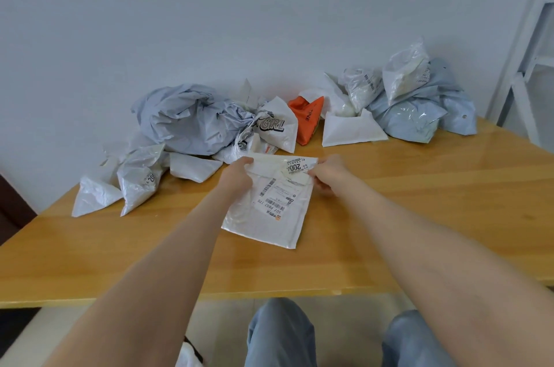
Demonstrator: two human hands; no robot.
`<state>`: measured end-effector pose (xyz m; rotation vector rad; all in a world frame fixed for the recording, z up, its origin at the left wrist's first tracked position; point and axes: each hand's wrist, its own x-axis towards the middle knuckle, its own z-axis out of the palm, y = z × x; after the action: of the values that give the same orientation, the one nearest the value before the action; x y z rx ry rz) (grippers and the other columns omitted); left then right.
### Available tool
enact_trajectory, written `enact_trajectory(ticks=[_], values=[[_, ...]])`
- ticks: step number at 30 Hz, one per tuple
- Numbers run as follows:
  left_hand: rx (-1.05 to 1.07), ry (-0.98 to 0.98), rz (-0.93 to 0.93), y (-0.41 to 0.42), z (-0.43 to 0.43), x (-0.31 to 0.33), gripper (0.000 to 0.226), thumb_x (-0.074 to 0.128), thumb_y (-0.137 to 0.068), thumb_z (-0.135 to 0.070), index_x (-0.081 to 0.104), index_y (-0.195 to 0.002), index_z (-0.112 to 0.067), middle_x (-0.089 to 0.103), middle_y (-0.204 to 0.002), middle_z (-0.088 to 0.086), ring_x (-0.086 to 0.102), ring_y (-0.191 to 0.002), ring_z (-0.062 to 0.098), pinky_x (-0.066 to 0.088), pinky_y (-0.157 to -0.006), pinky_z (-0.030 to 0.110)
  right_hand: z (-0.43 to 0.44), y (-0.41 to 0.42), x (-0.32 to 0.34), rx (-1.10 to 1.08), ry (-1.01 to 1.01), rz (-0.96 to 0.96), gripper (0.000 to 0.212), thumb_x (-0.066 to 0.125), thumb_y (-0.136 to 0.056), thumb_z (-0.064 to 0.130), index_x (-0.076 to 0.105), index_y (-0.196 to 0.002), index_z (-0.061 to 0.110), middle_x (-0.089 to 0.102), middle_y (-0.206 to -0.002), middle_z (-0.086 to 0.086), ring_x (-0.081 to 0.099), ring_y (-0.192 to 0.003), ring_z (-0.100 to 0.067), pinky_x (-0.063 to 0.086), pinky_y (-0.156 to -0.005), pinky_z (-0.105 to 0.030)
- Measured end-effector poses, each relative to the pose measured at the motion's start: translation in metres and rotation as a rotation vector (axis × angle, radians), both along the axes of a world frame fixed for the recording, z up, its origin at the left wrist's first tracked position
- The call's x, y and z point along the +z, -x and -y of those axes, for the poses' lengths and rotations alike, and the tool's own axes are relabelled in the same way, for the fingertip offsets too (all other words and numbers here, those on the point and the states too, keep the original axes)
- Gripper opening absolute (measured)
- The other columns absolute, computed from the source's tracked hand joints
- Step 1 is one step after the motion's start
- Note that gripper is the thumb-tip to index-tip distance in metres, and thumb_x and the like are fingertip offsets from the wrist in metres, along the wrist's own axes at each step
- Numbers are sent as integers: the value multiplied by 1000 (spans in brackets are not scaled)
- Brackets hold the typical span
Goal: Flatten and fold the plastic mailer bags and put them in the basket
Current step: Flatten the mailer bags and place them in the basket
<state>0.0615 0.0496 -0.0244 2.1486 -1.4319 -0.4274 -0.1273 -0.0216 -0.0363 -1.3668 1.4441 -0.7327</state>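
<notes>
A white mailer bag (pixel 269 216) with a shipping label lies flat on the wooden table (pixel 419 216) in front of me. Its far edge is lifted and folded towards me. My left hand (pixel 236 176) grips the far left corner of that flap. My right hand (pixel 328 174) pinches the far right corner beside a small label reading 2004. No basket shows in the view.
Crumpled mailer bags line the back of the table by the wall: a large grey one (pixel 192 117), a white one printed GIRL (pixel 274 126), an orange one (pixel 307 117), white ones at the left (pixel 138 180) and pale blue ones at the right (pixel 419 114). A white metal frame (pixel 527 67) stands at the far right.
</notes>
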Motion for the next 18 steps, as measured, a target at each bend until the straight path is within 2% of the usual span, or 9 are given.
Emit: enact_trajectory(ticks=[3,5,9,11,15,17,18], values=[[26,-50,142,-22,-8,3,58,42,-90,4,38,-143,-20,46,-138,15,49,-119,31,38,-84,29,-5,-31,2,41,23,24,15,53,-90,-2,62,-101,2,65,-81,-17,58,-55,-22,56,-64,-36],[52,-80,212,-35,-14,2,54,43,-91,1,38,-141,-17,48,-136,16,50,-119,31,41,-90,33,-8,-47,2,73,27,15,23,49,-92,-3,59,-113,2,64,-81,-15,62,-62,-25,59,-73,-40],[140,-191,345,-57,-23,-4,47,41,-92,-3,39,-138,-14,50,-128,17,54,-113,32,45,-90,36,-9,-65,0,149,72,-131,41,50,-85,-6,52,-126,-2,57,-74,-10,64,-75,-31,56,-77,-41],[166,-257,392,-64,-25,-6,44,42,-93,-6,39,-136,-10,49,-127,18,54,-112,33,46,-88,35,-8,-66,2,150,87,-179,41,52,-86,0,50,-127,1,61,-84,-14,62,-77,-30,55,-78,-40],[168,-380,532,-66,-23,-2,43,41,-95,-13,36,-138,-11,39,-133,18,54,-108,31,43,-75,33,-4,-63,9,155,112,-243,42,55,-89,8,47,-131,5,62,-102,-14,59,-76,-27,52,-69,-35],[185,-447,599,-63,-22,4,44,41,-96,-14,36,-140,-13,30,-141,17,52,-111,29,44,-78,32,-1,-61,12,149,128,-268,43,55,-91,10,45,-132,7,59,-104,-12,58,-78,-26,51,-67,-33],[196,-477,637,-60,-21,7,45,42,-96,-15,37,-141,-14,25,-145,16,49,-117,30,46,-83,33,1,-59,13,147,134,-273,43,55,-91,10,45,-133,8,57,-106,-11,57,-79,-26,51,-68,-33]])
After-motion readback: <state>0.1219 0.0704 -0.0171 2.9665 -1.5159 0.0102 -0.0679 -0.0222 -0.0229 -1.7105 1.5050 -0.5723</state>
